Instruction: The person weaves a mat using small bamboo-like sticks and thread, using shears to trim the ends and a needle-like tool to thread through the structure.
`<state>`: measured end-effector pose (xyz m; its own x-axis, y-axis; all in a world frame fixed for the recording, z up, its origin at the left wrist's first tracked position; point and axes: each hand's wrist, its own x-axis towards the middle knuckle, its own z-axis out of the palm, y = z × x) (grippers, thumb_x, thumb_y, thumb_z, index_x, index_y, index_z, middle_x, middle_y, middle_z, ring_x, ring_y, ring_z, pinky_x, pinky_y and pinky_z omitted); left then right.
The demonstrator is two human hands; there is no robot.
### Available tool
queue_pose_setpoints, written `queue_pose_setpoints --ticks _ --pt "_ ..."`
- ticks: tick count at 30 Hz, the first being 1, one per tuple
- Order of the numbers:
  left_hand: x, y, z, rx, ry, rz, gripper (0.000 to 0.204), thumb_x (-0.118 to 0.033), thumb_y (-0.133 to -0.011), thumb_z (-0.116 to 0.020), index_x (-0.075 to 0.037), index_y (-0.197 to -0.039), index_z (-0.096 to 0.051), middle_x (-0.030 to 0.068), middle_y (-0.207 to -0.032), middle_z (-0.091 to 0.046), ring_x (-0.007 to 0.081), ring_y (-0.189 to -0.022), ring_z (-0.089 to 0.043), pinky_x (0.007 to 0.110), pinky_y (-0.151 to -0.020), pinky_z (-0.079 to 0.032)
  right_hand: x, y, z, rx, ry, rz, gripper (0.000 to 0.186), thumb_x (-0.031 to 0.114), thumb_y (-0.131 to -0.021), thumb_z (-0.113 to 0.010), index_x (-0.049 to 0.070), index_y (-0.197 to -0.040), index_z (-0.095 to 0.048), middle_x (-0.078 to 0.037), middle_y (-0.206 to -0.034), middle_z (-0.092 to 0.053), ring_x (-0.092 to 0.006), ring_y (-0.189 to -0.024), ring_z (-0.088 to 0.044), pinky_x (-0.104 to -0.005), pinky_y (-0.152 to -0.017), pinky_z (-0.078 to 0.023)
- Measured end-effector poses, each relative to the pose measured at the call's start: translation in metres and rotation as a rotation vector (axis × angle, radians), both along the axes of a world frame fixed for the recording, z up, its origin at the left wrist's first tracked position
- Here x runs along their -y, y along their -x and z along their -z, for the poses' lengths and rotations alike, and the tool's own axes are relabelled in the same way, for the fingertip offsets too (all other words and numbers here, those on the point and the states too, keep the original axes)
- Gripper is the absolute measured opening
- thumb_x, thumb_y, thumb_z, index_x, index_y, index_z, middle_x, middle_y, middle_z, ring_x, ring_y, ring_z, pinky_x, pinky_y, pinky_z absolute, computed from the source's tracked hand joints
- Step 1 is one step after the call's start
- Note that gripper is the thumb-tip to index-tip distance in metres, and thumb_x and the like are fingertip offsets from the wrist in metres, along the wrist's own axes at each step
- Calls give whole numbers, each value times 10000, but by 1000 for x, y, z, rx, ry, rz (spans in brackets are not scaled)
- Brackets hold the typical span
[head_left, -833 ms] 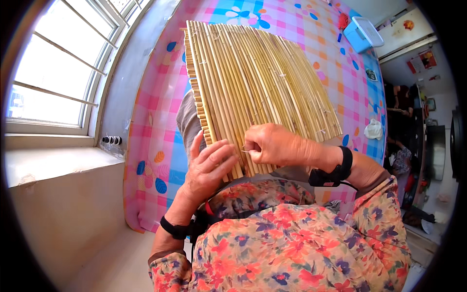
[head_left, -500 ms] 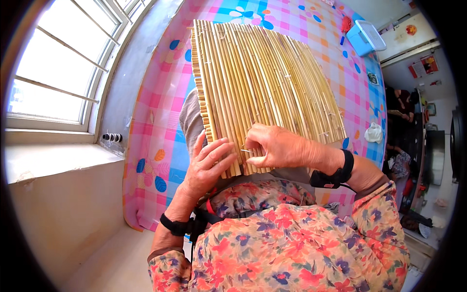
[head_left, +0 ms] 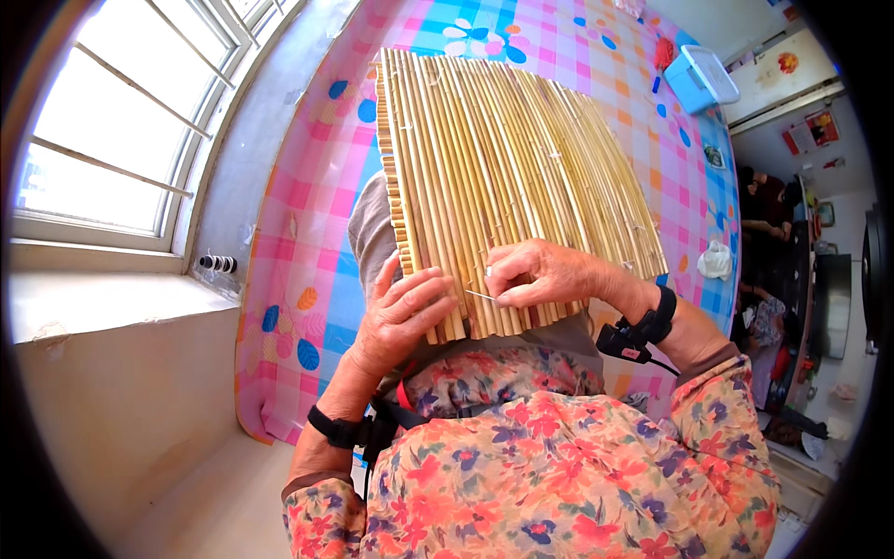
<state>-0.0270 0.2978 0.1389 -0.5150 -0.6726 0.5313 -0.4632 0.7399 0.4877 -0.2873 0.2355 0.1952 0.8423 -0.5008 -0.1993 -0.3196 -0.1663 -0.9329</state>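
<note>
A mat of straight yellow reed stalks, laid side by side, rests across my lap; the stalks' cut ends show along its near edge. My left hand lies over the mat's near left corner, its fingers apart on the outer stalks and its thumb hidden. To the right of it, my right hand is closed in a pinch just above the stalks. A thin, pale, needle-like piece sticks out leftward from the pinch, close over the mat; whether it is a needle or stiff thread I cannot tell.
Under and around the mat spreads a checked, flowered sheet. A barred window and its sill are at left. A light blue lidded box and a white plastic bag lie at right. Another person sits farther right.
My right hand has shifted slightly right and up, drawing the thin piece so that more of it shows. The left hand stays on the mat's corner. The mat sits slightly lower in view.
</note>
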Motion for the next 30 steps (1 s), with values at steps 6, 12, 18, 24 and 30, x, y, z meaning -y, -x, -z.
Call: queue_pose_setpoints --ticks 6,12,18,24,30 --pt "-1 1 1 28 -8 -6 273 -96 -772 -603 -114 -1032 -687 36 -1164 -627 216 -1173 -567 492 -1125 -287 -9 -22 -12 -166 -35 114 180 185 -854 -668 12 -899 -657 -42 -735 -610 -158 -689 -599 -296 -665 -490" --pt "0 0 3 13 2 -16 263 -90 -773 -599 -108 -1022 -683 38 -1156 -629 218 -1170 -567 490 -1127 -286 -2 -17 -1 -79 -555 162 179 204 -903 -661 26 -892 -681 7 -710 -607 -81 -694 -586 -253 -604 -489" --pt "3 2 1 -16 -5 4 273 -85 -767 -603 -108 -1029 -676 41 -1154 -627 221 -1169 -567 493 -1129 -283 -5 0 -2 -8 -500 108 230 248 -915 -654 21 -938 -675 12 -696 -602 -77 -598 -584 -229 -552 -490" --pt "3 0 0 10 -3 -4 281 -76 -765 -606 -106 -1037 -671 50 -1161 -621 227 -1163 -571 494 -1129 -283 -11 -23 -21 -185 -585 170 215 232 -922 -635 22 -950 -675 -7 -687 -616 -89 -590 -610 -228 -546 -494" --pt "5 0 -1 -37 -14 10 275 -66 -764 -612 -108 -1029 -676 50 -1163 -624 227 -1165 -571 489 -1129 -283 -9 1 -13 28 -669 62 161 169 -907 -645 14 -885 -683 -32 -792 -640 -102 -661 -625 -232 -618 -509"
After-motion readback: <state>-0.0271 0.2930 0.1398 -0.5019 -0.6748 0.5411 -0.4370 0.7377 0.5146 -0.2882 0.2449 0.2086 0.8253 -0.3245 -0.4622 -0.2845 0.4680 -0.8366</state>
